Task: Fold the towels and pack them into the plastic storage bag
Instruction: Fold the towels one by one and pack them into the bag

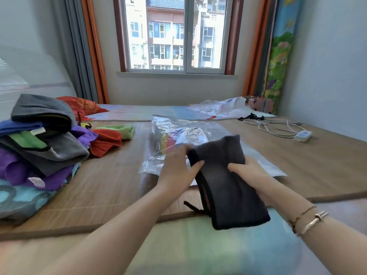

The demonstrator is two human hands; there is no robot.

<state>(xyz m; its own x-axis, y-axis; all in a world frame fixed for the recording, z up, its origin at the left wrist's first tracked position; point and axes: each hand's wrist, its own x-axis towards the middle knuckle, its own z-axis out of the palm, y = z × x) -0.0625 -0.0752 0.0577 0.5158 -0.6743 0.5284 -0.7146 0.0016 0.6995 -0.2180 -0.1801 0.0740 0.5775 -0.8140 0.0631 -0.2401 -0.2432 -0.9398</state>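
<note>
Both hands held a folded dark grey towel above the plastic storage bag on the mat: left hand and right hand fingers curled around its edges. Unfolded towels were piled on the left.

view: single head-worn camera, wide-angle, no second view, so no overlap to report
position: above and behind the person's forearms, which enter from the bottom edge
facing: forward and down across the wooden mat, toward the window at top centre
tilt: roughly level; far wall and window sill run horizontal
distance: close on the left hand and right hand, just below frame centre; window wall is far
distortion: edges bend, visible in the curtains at upper left
coverage: towel pile at left edge, power cable at mid right
focus: slightly soft, lower frame blurred
</note>
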